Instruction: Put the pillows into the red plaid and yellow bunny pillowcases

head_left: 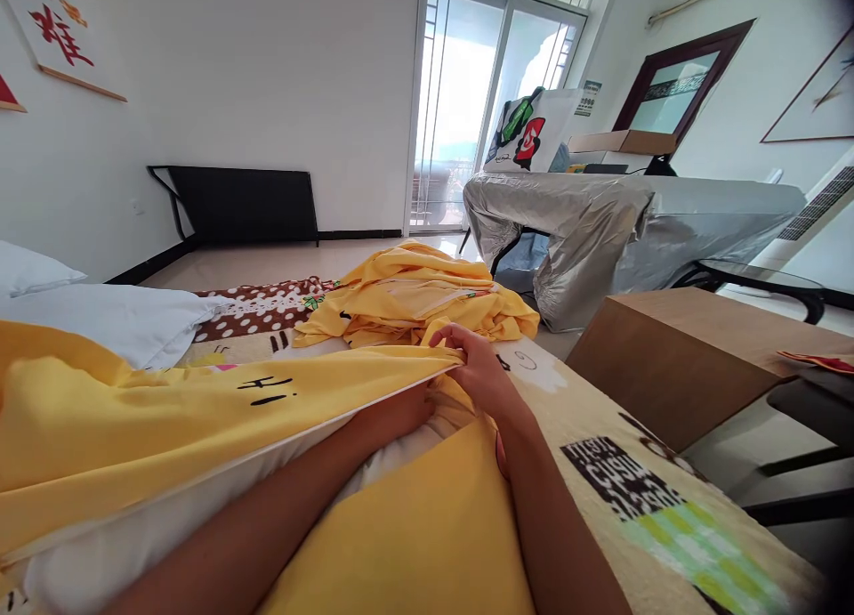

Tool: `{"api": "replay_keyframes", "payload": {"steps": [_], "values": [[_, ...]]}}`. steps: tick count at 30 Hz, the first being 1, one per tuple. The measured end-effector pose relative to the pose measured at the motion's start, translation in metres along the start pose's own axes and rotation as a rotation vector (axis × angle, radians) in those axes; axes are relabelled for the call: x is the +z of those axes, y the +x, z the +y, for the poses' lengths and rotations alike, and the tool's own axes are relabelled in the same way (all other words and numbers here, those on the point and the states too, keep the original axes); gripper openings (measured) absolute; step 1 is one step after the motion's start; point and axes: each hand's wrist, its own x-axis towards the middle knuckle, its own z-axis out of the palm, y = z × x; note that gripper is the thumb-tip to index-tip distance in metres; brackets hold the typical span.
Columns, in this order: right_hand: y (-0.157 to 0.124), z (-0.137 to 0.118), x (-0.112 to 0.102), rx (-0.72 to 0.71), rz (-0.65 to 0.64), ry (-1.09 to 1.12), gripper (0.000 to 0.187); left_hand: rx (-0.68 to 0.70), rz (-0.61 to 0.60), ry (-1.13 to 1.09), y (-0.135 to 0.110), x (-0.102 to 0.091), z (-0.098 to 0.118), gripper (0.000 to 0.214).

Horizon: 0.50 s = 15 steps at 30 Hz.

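Observation:
A yellow duvet cover point(200, 419) printed with "Hi!" spreads across the bed, its opening running diagonally toward its far corner. My right hand point(471, 366) pinches the cover's edge at that corner between thumb and fingers. Through the opening reaches my left arm, and my left hand point(422, 403) lies inside beside folded yellow fabric; its fingers are mostly hidden. White fabric point(393, 450) shows within the opening under the left forearm. Just beyond both hands sits a crumpled heap of yellow fabric point(414, 286).
White pillows point(126, 317) lie at the left. A patterned blanket point(534, 379) covers the bed. To the right stand a large cardboard box point(707, 339) and a silver-covered table point(587, 214) bearing a bag point(527, 134). A black folded frame point(250, 206) leans on the far wall.

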Motion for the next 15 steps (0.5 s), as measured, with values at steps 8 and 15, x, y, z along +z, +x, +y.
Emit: {"api": "replay_keyframes", "payload": {"steps": [8,15], "values": [[0.0,-0.004,0.008,0.032,0.194,-0.331,0.056,-0.043,0.045,-0.021,-0.004,-0.002,0.014,0.02],[-0.007,-0.016,0.011,-0.015,0.347,-0.576,0.049,0.119,0.156,-0.037,-0.017,-0.012,0.026,0.035]]}}
